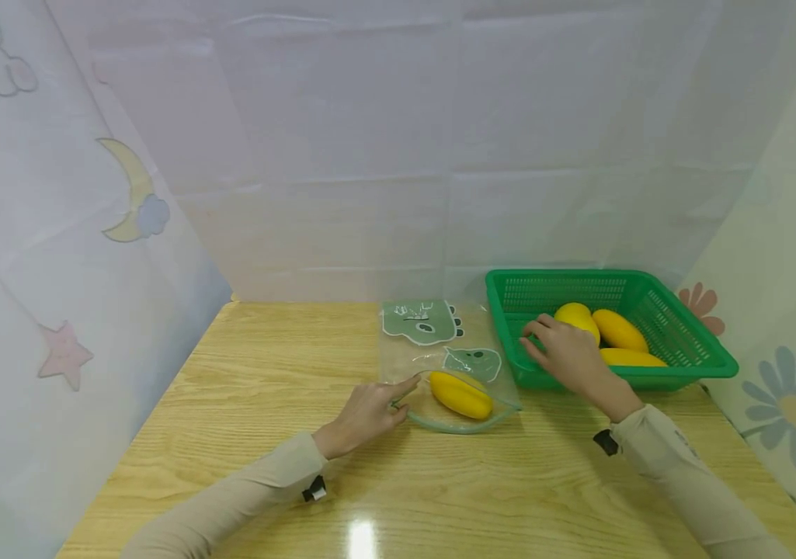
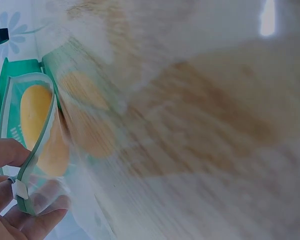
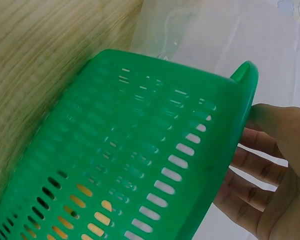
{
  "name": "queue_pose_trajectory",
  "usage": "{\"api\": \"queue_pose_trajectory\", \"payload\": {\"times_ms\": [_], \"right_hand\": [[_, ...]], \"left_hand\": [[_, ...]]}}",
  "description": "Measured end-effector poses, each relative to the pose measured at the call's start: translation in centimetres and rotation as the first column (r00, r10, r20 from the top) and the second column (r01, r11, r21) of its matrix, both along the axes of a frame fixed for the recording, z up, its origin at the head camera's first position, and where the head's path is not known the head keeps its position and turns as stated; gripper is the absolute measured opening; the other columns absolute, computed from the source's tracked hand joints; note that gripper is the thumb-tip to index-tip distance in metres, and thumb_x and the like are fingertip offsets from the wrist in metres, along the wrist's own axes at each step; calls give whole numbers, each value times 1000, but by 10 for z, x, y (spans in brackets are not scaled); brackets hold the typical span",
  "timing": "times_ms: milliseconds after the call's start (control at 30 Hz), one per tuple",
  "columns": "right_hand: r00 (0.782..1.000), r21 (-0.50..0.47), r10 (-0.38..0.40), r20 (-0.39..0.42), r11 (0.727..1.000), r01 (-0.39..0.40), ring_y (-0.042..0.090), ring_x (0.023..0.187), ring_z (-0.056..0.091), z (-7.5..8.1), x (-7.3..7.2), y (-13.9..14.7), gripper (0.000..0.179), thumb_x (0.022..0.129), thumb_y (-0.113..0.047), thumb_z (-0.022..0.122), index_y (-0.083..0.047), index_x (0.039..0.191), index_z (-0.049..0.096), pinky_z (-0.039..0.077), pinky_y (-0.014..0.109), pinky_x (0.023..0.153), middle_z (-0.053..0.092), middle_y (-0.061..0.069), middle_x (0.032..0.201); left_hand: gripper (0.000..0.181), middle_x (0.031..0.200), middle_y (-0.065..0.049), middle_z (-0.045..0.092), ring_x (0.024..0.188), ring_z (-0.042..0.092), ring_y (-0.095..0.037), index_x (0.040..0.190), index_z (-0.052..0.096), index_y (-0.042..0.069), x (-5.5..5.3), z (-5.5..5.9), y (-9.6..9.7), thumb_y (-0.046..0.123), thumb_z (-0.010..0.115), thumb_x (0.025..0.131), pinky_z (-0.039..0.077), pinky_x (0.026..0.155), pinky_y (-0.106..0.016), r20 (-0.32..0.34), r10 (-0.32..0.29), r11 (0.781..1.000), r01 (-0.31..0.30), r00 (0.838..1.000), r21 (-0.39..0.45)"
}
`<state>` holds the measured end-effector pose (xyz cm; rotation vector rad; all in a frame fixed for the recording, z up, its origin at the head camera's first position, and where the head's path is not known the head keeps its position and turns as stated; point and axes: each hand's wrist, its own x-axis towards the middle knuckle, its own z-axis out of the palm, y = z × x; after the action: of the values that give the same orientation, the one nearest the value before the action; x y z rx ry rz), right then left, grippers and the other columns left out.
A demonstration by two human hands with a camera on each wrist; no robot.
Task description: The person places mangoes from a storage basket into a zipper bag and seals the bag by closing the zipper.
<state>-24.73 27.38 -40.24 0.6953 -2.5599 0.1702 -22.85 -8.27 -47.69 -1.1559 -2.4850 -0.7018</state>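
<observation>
A clear zip bag (image 1: 418, 324) with green dinosaur prints lies on the table, its mouth toward me. One yellow mango (image 1: 461, 396) rests inside, near the opening. My left hand (image 1: 367, 413) pinches the bag's green-edged mouth at its left side. In the left wrist view, a white zip slider (image 2: 20, 189) sits by the fingers and the mouth gapes. To the right, my right hand (image 1: 568, 353) hovers over the near left part of a green plastic basket (image 1: 708, 330), fingers loosely bent and holding nothing. In the right wrist view, those fingers (image 3: 250, 187) appear beyond the basket's rim.
Inside the basket lie three yellow fruits: a rounder one (image 1: 579, 317), a mango (image 1: 619, 331) behind and another mango (image 1: 631, 358) by the near wall. The basket's slotted wall stands close to the bag's right side. A pale sheet (image 1: 342, 155) hangs behind the wooden table (image 1: 265, 373).
</observation>
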Motion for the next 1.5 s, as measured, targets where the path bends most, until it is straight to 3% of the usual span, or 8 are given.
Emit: {"api": "queue_pose_trajectory", "payload": {"times_ms": [433, 833, 1067, 1500], "right_hand": [[1000, 8, -19, 4, 1000, 19, 11, 50, 49, -2, -4, 12, 18, 89, -18, 73, -3, 99, 71, 37, 24, 39, 63, 10, 91], [998, 22, -50, 25, 999, 49, 11, 49, 47, -4, -7, 19, 21, 90, -19, 72, -1, 101, 70, 34, 24, 37, 62, 12, 92], [992, 31, -106, 71, 994, 104, 13, 50, 48, 0, -9, 22, 24, 93, -21, 70, 0, 105, 70, 33, 26, 35, 64, 15, 97], [988, 34, -120, 96, 992, 117, 13, 47, 45, -2, -15, 36, 28, 93, -19, 69, 3, 109, 68, 32, 27, 36, 64, 23, 107]], "left_hand": [[54, 90, -6, 75, 44, 21, 3, 134, 61, 5, -1, -2, 0, 4, 77, 82, 22, 37, -14, 0, -6, 1000, 6, 1000, 1], [53, 103, -8, 74, 45, 22, 3, 133, 62, 5, -1, -3, -1, 5, 77, 83, 23, 38, -13, -12, -12, 1000, 12, 1000, -3], [53, 92, -8, 75, 45, 23, 2, 134, 61, 5, -1, 0, 0, 5, 77, 83, 23, 38, -14, -5, -16, 1000, 16, 1000, 0], [51, 98, -8, 75, 44, 21, 4, 133, 62, 5, -1, 2, 0, 4, 76, 83, 22, 37, -13, -2, -11, 1000, 11, 1000, -4]]}}
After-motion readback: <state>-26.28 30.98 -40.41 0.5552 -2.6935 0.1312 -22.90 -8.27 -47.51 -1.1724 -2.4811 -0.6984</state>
